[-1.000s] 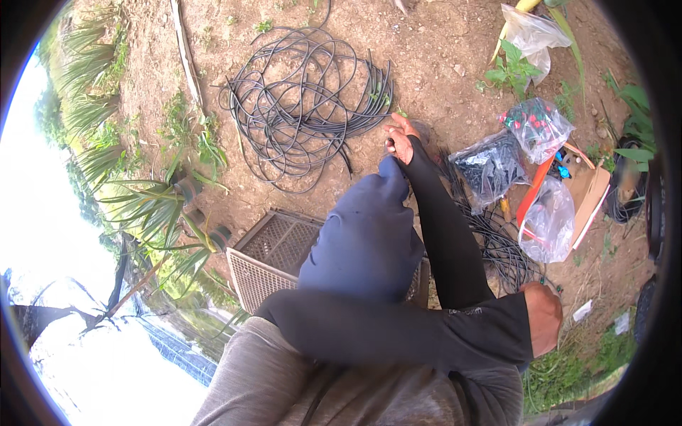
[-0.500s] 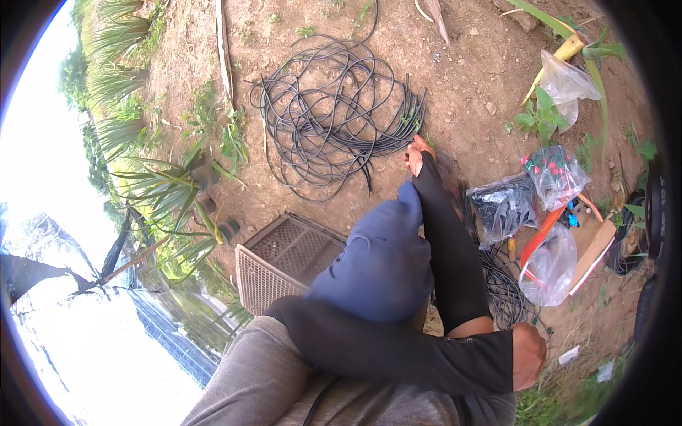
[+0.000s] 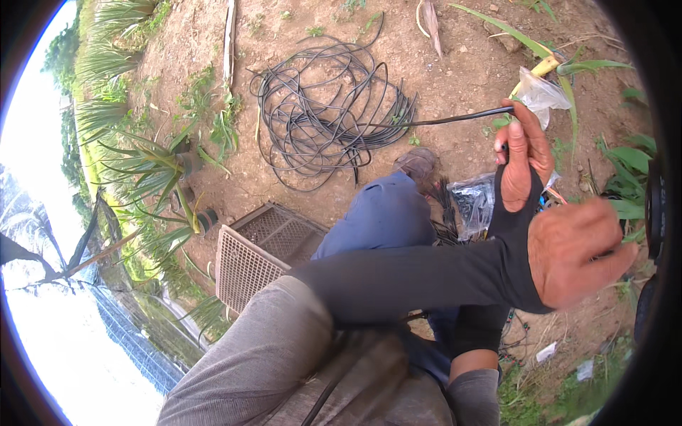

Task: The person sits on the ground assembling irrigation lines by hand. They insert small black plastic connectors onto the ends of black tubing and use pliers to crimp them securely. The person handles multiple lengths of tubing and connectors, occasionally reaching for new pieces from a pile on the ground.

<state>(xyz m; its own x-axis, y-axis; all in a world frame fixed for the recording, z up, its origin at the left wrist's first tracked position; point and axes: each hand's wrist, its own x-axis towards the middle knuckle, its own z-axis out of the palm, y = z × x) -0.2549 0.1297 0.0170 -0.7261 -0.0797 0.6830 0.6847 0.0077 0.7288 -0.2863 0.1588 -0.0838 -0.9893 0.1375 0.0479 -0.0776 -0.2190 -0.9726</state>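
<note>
My right hand [image 3: 524, 153] is raised at the right, its fingers closed round a thin black tube [image 3: 455, 119]. The tube stretches from a loose, tangled coil [image 3: 334, 113] on the soil to that hand. A short dark end also shows between its fingers. Nearer to me, my left hand [image 3: 579, 252] reaches across from the left, below and right of the other hand. Its fingers are curled with thumb and finger together, slightly blurred; whatever they may hold is hidden. Both forearms wear black sleeves.
A plastic crate [image 3: 249, 263] lies tilted left of my blue-trousered leg [image 3: 383, 216]. A bag of small dark parts [image 3: 472, 202] sits partly behind my right forearm. A clear bag [image 3: 543, 96] lies by a yellow stalk. Potted spiky plants [image 3: 188, 163] line the left.
My right hand has lifted from beside the coil and moved right, drawing a length of tube out. My left hand has risen and moved right. The view has shifted a little.
</note>
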